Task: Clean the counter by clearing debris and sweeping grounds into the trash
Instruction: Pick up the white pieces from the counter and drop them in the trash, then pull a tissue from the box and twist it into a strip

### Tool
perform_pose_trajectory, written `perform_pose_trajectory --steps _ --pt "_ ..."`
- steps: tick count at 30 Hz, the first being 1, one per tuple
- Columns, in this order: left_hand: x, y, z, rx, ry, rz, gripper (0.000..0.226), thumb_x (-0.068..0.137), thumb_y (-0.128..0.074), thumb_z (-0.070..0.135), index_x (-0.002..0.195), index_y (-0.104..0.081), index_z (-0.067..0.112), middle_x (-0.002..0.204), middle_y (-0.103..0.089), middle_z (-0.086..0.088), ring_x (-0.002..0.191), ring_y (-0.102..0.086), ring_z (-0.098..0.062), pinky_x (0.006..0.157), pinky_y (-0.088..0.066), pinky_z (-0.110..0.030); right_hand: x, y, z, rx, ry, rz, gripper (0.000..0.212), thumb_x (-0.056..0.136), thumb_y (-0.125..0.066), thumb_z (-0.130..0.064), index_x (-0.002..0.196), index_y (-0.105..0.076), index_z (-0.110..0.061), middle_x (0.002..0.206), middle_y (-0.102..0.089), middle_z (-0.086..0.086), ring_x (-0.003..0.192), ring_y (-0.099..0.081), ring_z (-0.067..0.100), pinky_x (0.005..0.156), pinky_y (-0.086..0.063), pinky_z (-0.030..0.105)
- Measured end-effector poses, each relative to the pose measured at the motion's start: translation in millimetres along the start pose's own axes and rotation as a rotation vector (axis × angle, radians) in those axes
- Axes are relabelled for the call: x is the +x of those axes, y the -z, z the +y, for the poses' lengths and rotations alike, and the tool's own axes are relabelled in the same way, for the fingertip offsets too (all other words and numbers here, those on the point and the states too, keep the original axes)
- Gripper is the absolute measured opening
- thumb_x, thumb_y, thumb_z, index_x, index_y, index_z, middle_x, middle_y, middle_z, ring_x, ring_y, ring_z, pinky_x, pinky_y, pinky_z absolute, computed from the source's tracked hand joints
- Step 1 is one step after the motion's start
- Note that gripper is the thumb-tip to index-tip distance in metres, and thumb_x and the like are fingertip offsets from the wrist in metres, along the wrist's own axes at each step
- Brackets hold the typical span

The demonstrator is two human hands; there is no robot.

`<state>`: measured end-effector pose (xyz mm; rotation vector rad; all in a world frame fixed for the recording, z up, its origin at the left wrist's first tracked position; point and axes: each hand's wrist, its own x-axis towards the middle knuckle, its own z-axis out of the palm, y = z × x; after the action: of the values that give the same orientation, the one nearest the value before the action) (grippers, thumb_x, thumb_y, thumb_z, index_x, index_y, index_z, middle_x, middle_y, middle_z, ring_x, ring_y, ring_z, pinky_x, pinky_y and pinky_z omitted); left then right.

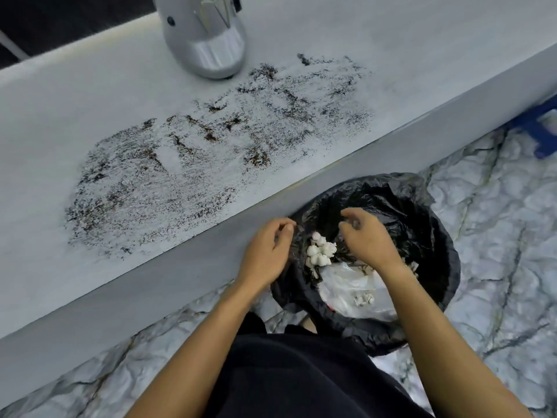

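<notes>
Coffee grounds lie scattered across the grey worktop, right up to its front edge above the black-lined trash bin on the floor. The left hand and right hand hover over the bin, fingers loosely curled, each grip empty. A hasty sweep could send grounds past the bin's rim onto the marble floor. No writing is legible, even on the silver grinder.

One silver metal grinder stands at twelve o'clock on one grey worktop. One black-lined round trash bin sits at five o'clock. Two bare hands: left hand, right hand.
</notes>
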<state>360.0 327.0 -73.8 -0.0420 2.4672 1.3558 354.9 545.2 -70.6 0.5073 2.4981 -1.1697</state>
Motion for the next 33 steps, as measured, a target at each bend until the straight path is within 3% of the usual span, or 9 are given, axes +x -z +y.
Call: perform_pose_trajectory --steps 2,5,11,15,17,21,24,28,33 --pt "-13 27 1 -0.008 -0.017 0.051 0.022 0.1 -0.046 0.045 0.114 -0.062 0.04 0.105 -0.065 0.022 0.094 -0.058 0.01 0.077 -0.048 -0.018 -7 -3 -27 0.031 0.105 0.016 0.038 0.098 -0.053 -0.03 0.135 -0.054 -0.024 0.127 -0.062 -0.006 0.107 -0.059 0.01 0.093 -0.05 0.035" --pt "-27 71 -1 -0.044 -0.035 0.164 0.018 0.1 -0.05 0.041 0.113 -0.062 0.039 0.104 -0.063 0.022 0.078 -0.056 0.008 0.064 -0.04 -0.011 -18 -20 -75 0.061 0.238 -0.014 0.033 0.099 -0.053 -0.029 0.131 -0.056 -0.026 0.121 -0.063 -0.01 0.103 -0.06 0.007 0.086 -0.051 0.033" --pt "-48 167 -36 -0.101 -0.034 0.464 0.02 0.099 -0.052 0.042 0.116 -0.061 0.038 0.111 -0.062 0.021 0.089 -0.058 -0.005 0.064 -0.04 -0.014 -28 -88 -176 0.041 0.455 -0.14 0.032 0.099 -0.053 -0.031 0.132 -0.054 -0.031 0.128 -0.058 -0.016 0.111 -0.057 0.009 0.086 -0.047 0.029" --pt "-69 248 -88 -0.008 -0.021 0.629 0.023 0.099 -0.052 0.041 0.119 -0.06 0.037 0.12 -0.059 0.024 0.113 -0.054 0.001 0.078 -0.046 -0.014 -39 -150 -239 0.026 0.558 -0.205 0.033 0.1 -0.054 -0.033 0.133 -0.053 -0.03 0.131 -0.057 -0.015 0.111 -0.058 0.009 0.087 -0.05 0.031" --pt "-84 294 -122 0.054 0.011 0.749 0.024 0.098 -0.054 0.039 0.122 -0.058 0.036 0.124 -0.057 0.022 0.119 -0.051 -0.001 0.092 -0.048 -0.026 -47 -185 -268 0.011 0.578 -0.237 0.035 0.1 -0.053 -0.034 0.135 -0.052 -0.032 0.134 -0.055 -0.016 0.113 -0.057 0.009 0.089 -0.05 0.033" --pt "-116 384 -201 0.213 0.109 0.984 0.05 0.089 -0.066 0.037 0.135 -0.048 0.027 0.14 -0.048 0.007 0.13 -0.042 -0.013 0.107 -0.036 -0.03 -66 -263 -322 -0.044 0.648 -0.287 0.035 0.099 -0.054 -0.034 0.134 -0.053 -0.032 0.133 -0.056 -0.015 0.114 -0.056 0.008 0.09 -0.05 0.03" --pt "-127 441 -253 0.304 0.271 0.899 0.084 0.081 -0.069 0.056 0.148 -0.029 0.026 0.16 -0.019 0.002 0.146 -0.019 -0.019 0.113 -0.027 -0.042 -79 -317 -364 -0.089 0.718 -0.32 0.036 0.099 -0.055 -0.031 0.135 -0.054 -0.03 0.135 -0.056 -0.011 0.117 -0.055 0.009 0.093 -0.047 0.028" --pt "-109 492 -284 0.401 0.307 0.682 0.11 0.069 -0.065 0.077 0.153 -0.008 0.034 0.163 0.011 0.009 0.151 0.002 -0.02 0.113 -0.021 -0.056 -94 -375 -416 -0.154 0.802 -0.351 0.035 0.098 -0.053 -0.03 0.133 -0.055 -0.029 0.135 -0.055 -0.009 0.118 -0.055 0.009 0.095 -0.047 0.03" --pt "-71 512 -301 0.494 0.271 0.51 0.11 0.068 -0.045 0.089 0.154 -0.003 0.034 0.163 0.014 0.008 0.151 0.005 -0.022 0.114 -0.017 -0.054 -89 -434 -469 -0.281 0.868 -0.356 0.032 0.098 -0.05 -0.033 0.129 -0.058 -0.03 0.128 -0.056 -0.002 0.113 -0.056 0.017 0.09 -0.05 0.036"
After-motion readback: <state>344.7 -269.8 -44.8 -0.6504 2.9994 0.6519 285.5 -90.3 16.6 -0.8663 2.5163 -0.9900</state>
